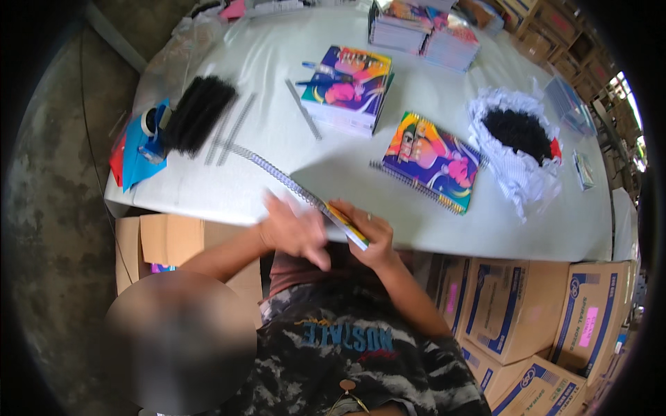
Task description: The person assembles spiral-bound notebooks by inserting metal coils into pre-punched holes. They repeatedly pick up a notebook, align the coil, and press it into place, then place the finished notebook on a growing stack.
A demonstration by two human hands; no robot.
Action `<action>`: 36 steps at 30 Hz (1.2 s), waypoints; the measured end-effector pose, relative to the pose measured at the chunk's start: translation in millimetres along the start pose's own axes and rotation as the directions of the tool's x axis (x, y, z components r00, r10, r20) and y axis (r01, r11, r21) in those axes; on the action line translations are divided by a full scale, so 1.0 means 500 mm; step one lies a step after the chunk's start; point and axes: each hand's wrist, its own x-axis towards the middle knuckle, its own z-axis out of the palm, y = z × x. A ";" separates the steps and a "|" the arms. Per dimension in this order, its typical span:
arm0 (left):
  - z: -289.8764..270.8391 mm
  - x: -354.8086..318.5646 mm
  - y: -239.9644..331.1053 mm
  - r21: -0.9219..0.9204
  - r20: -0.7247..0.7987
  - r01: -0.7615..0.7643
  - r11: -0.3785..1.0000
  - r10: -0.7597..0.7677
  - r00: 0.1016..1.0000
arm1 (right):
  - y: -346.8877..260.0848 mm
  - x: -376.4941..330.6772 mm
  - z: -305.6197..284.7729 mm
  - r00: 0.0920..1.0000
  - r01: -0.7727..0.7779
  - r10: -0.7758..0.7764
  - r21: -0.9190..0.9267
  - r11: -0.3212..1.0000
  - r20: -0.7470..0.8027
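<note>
Notebook (349, 227) is edge-on by the table's (541, 232) near edge, slanting upper-left to lower-right, spiral coil (277, 175) trailing off its upper-left end. Right hand (372, 234) has it clamped from the right; blurry left hand (297, 230) is spread just beside it, looks empty.

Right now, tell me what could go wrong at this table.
The long coil sticks out well past the notebook in the right hand, so it might bend or snag on the loose coils by its far end. The blue tool lying atop the notebook stack could slide off if bumped.
</note>
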 end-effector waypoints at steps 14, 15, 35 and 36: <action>-0.009 0.120 0.047 -0.383 0.141 0.227 0.896 -0.186 0.972 | 0.009 -0.002 0.021 0.995 -0.078 0.083 0.098 0.992 -0.048; -0.024 0.103 0.055 -0.413 0.194 0.065 0.908 0.018 0.981 | 0.015 0.002 0.018 0.998 -0.038 0.042 0.095 0.995 -0.048; -0.099 0.323 -0.024 -0.596 0.688 0.728 -0.338 -0.683 0.246 | -0.069 0.179 -0.117 0.788 -0.597 0.581 0.024 0.802 0.205; -0.079 0.326 -0.030 -0.625 0.723 0.653 -0.429 -0.633 0.276 | -0.049 0.164 -0.113 0.808 -0.589 0.573 0.172 0.789 0.139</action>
